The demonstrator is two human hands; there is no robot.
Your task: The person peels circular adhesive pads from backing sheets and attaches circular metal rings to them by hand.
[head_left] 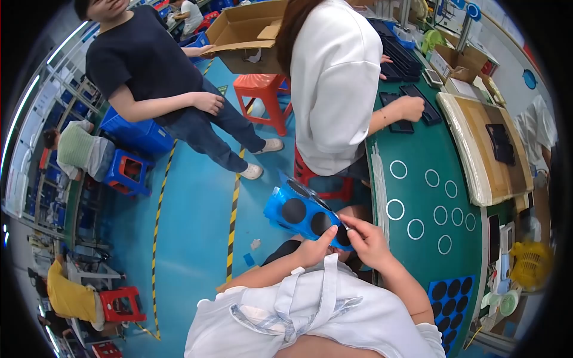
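- Blue sheet (307,217) with black discs on it, bent rather than flat, is up in front of our body, just off the left edge of the green tabletop (418,262)
- Our left hand (313,250) is clamped on the near edge of this sheet, thumb laid along its face
- Our right hand (367,241) is close beside the left one, thumb and fingers pinched together at the sheet's right end; we see something thin and pale at the fingertips but cannot tell what it is
- On the tabletop to our right we have nine white rings (440,206), lying flat and apart from one another
- Nearer to us, a second blue sheet (451,298) lies flat, with rows of black discs
- Beyond the rings we see a padded board (483,143) with a dark tray (500,144) resting on it
- Ahead of us, a person in a white sweatshirt (334,83) reaches one hand to dark trays (421,101)
- Farther left, a person in a dark T-shirt (149,53) stands beside an open cardboard box (248,27), one hand touching it
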